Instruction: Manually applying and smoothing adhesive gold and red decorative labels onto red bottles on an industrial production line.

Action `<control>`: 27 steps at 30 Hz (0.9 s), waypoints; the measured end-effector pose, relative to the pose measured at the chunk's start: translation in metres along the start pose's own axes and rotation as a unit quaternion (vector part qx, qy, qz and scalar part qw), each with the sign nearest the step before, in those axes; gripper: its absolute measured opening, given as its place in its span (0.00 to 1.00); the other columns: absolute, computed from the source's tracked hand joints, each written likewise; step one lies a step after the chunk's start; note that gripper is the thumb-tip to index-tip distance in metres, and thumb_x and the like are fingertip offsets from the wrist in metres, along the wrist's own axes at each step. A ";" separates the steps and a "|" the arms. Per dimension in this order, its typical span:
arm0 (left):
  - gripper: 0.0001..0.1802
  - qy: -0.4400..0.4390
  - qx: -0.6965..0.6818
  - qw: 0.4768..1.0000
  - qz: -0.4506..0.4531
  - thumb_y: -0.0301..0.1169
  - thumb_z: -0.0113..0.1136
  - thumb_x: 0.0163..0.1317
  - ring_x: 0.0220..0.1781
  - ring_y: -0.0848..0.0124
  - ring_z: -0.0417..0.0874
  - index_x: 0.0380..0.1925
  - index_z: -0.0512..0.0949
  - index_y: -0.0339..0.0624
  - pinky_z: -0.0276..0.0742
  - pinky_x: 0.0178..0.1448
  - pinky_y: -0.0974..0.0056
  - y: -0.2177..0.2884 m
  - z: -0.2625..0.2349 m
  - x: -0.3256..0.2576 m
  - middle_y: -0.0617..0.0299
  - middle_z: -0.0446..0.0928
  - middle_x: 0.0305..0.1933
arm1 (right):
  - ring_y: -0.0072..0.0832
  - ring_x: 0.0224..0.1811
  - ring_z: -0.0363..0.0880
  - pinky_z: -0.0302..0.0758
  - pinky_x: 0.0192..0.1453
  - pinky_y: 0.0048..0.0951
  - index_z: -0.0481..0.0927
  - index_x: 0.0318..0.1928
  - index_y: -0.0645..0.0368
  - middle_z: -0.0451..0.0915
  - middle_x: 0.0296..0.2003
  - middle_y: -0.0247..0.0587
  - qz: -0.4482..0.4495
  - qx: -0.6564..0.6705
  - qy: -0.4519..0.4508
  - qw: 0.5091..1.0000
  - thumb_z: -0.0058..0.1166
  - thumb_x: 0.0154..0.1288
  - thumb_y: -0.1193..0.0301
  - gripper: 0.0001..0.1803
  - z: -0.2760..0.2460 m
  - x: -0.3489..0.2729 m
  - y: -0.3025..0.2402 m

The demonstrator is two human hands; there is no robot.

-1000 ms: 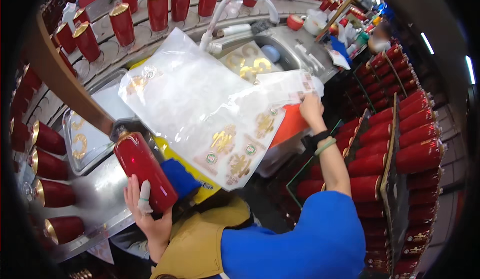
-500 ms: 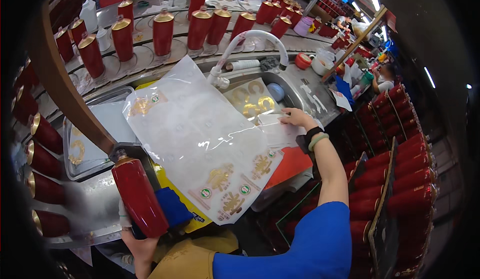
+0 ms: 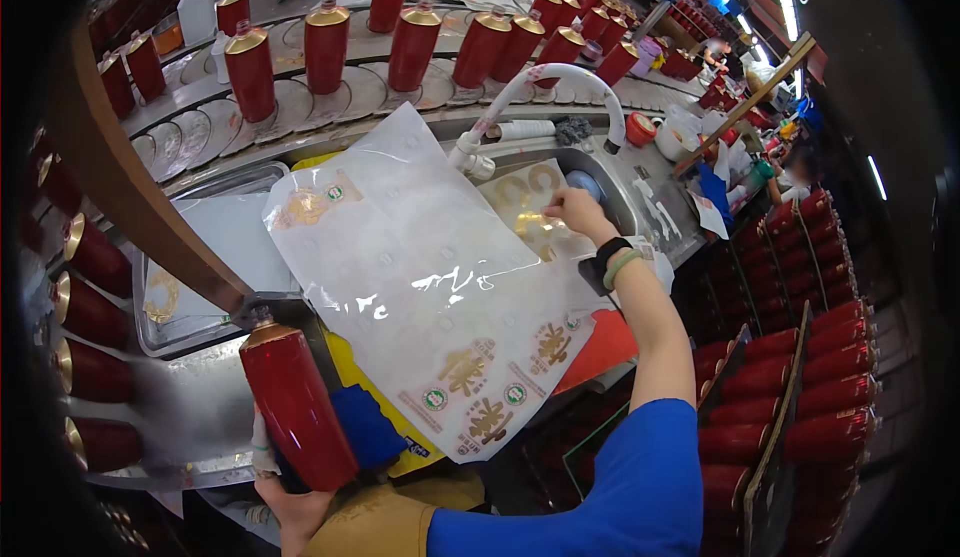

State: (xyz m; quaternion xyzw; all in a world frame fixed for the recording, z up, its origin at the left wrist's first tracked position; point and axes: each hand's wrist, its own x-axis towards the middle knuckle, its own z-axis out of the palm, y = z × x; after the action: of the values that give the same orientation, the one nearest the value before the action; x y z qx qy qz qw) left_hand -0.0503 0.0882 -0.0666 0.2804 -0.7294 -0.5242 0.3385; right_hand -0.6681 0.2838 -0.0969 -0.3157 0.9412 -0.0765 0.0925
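My left hand (image 3: pixel 290 507) is wrapped round the lower end of a glossy dark red bottle (image 3: pixel 300 407) with a gold shoulder. The bottle lies tilted, its neck against a dark bracket at the foot of a brown post (image 3: pixel 150 177). My right hand (image 3: pixel 580 215) is over a sheet of gold ring-shaped decals (image 3: pixel 530 182) at the sink, fingertips drawn together; what they pinch, if anything, is too small to make out. Between the hands lies a large translucent decal sheet (image 3: pixel 400 227) with gold characters and green round marks at its near end.
Red bottles (image 3: pixel 325 52) stand along a curved conveyor (image 3: pixel 290 97) at the back. A white faucet (image 3: pixel 540 72) arches over the sink (image 3: pixel 615 182). A metal tray (image 3: pixel 150 332) sits at left, a blue cloth (image 3: pixel 365 427) beside the held bottle. Stacked red bottles (image 3: pixel 750 397) fill the right.
My right hand has moved from the small white papers up to the gold decal sheet. The conveyor bottles have shifted rightward. My left hand still holds the red bottle.
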 end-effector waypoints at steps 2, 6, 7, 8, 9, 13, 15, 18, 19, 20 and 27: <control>0.60 -0.009 -0.019 1.000 -0.009 0.24 0.83 0.43 0.71 0.61 0.76 0.78 0.60 0.35 0.71 0.75 0.57 0.007 0.001 0.004 0.48 0.70 0.74 | 0.48 0.46 0.89 0.83 0.51 0.47 0.91 0.43 0.56 0.89 0.40 0.51 -0.025 0.023 -0.044 0.998 0.70 0.60 0.56 0.18 0.030 0.021 -0.013; 0.62 -0.005 -0.076 0.995 -0.057 0.23 0.83 0.44 0.69 0.62 0.78 0.79 0.57 0.36 0.75 0.72 0.57 0.008 -0.001 -0.001 0.49 0.71 0.74 | 0.47 0.44 0.89 0.83 0.51 0.46 0.91 0.42 0.56 0.89 0.41 0.51 -0.015 -0.105 -0.067 0.992 0.69 0.60 0.59 0.16 0.061 0.036 -0.028; 0.62 -0.001 -0.069 0.996 -0.062 0.23 0.83 0.44 0.69 0.62 0.78 0.79 0.57 0.36 0.75 0.72 0.57 0.013 0.000 -0.001 0.49 0.71 0.74 | 0.47 0.44 0.89 0.83 0.51 0.47 0.91 0.42 0.56 0.89 0.41 0.51 -0.033 -0.101 -0.002 0.994 0.68 0.60 0.60 0.15 0.055 0.043 -0.029; 0.62 0.000 -0.088 0.995 -0.053 0.24 0.84 0.44 0.69 0.62 0.78 0.79 0.57 0.36 0.75 0.72 0.58 0.022 0.006 0.006 0.49 0.72 0.73 | 0.48 0.45 0.88 0.82 0.52 0.48 0.91 0.41 0.55 0.89 0.42 0.51 -0.050 -0.095 0.063 0.992 0.67 0.60 0.61 0.14 0.045 0.047 -0.028; 0.62 0.015 -0.093 0.994 -0.057 0.26 0.84 0.45 0.69 0.63 0.78 0.79 0.57 0.36 0.75 0.72 0.58 0.029 0.002 0.004 0.49 0.72 0.73 | 0.49 0.45 0.88 0.82 0.52 0.48 0.91 0.40 0.54 0.89 0.41 0.51 -0.040 -0.031 0.102 0.993 0.66 0.60 0.61 0.13 0.019 0.022 -0.075; 0.62 -0.045 0.034 0.998 -0.010 0.30 0.85 0.46 0.68 0.63 0.79 0.79 0.58 0.36 0.75 0.71 0.60 0.013 -0.005 0.012 0.48 0.75 0.71 | 0.36 0.37 0.85 0.78 0.43 0.32 0.87 0.41 0.61 0.86 0.37 0.45 -0.200 0.093 0.216 0.951 0.65 0.66 0.74 0.05 -0.058 -0.061 -0.161; 0.61 -0.046 0.021 0.999 -0.010 0.30 0.85 0.45 0.69 0.62 0.79 0.79 0.59 0.36 0.75 0.71 0.59 0.015 -0.003 0.015 0.46 0.74 0.72 | 0.40 0.31 0.79 0.75 0.39 0.36 0.84 0.39 0.64 0.83 0.33 0.46 -0.239 0.127 0.187 0.944 0.66 0.63 0.77 0.06 -0.076 -0.116 -0.210; 0.60 -0.025 0.035 0.999 0.006 0.30 0.86 0.43 0.74 0.54 0.76 0.77 0.63 0.37 0.74 0.74 0.55 0.010 -0.012 0.008 0.41 0.71 0.74 | 0.28 0.31 0.76 0.71 0.36 0.30 0.83 0.38 0.64 0.82 0.31 0.41 -0.269 0.231 0.111 0.928 0.66 0.65 0.77 0.05 -0.057 -0.164 -0.263; 0.60 -0.024 0.037 0.999 0.005 0.30 0.86 0.43 0.74 0.54 0.76 0.77 0.63 0.37 0.74 0.74 0.55 0.010 -0.012 0.007 0.41 0.71 0.74 | 0.25 0.31 0.75 0.70 0.36 0.28 0.83 0.38 0.65 0.81 0.30 0.39 -0.239 0.278 0.075 0.927 0.66 0.65 0.78 0.05 -0.055 -0.180 -0.272; 0.59 -0.032 0.057 0.998 0.013 0.30 0.85 0.45 0.73 0.58 0.77 0.77 0.62 0.35 0.74 0.73 0.57 0.008 -0.012 0.005 0.43 0.73 0.73 | 0.24 0.31 0.75 0.70 0.36 0.28 0.83 0.38 0.65 0.82 0.31 0.37 -0.255 0.293 0.067 0.919 0.66 0.65 0.78 0.04 -0.051 -0.192 -0.283; 0.60 -0.031 0.152 0.984 0.092 0.29 0.84 0.47 0.68 0.56 0.82 0.79 0.58 0.33 0.77 0.70 0.59 0.010 -0.013 0.005 0.41 0.76 0.70 | 0.28 0.28 0.75 0.71 0.35 0.29 0.83 0.39 0.65 0.82 0.31 0.42 -0.319 0.304 0.043 0.896 0.65 0.65 0.79 0.04 -0.039 -0.232 -0.341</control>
State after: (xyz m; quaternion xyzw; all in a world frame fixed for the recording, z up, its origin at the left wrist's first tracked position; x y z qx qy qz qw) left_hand -0.0437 0.0796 -0.0527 0.2442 -0.8335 -0.3824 0.3154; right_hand -0.2971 0.1594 0.0387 -0.5521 0.7237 -0.3980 0.1137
